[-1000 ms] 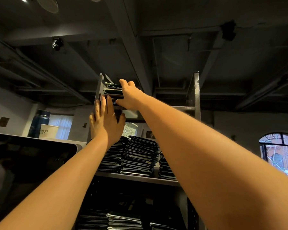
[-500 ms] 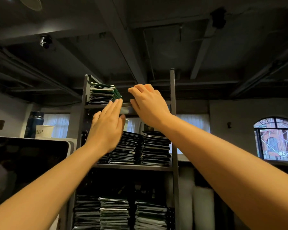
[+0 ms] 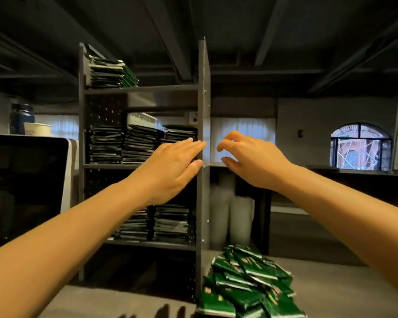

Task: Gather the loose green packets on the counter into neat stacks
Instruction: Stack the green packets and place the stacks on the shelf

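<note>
Both hands had dropped from the top shelf to mid-frame, and the view had tilted down to take in the counter. Left hand [image 3: 170, 166] was flat, fingers straight, in front of the grey metal shelf unit's [image 3: 203, 88] right upright; contact could not be told. Right hand [image 3: 251, 161], just right of it, had loosely curled fingers holding nothing. Glossy rectangular green packets [image 3: 246, 285] lay heaped at lower centre-right on the pale matte counter [image 3: 342, 283], beside the unit's foot. Flat dark stacks [image 3: 106, 143] filled the shelves. Dark beams crossed the ceiling; an arched window [image 3: 361, 148] glowed at right.
</note>
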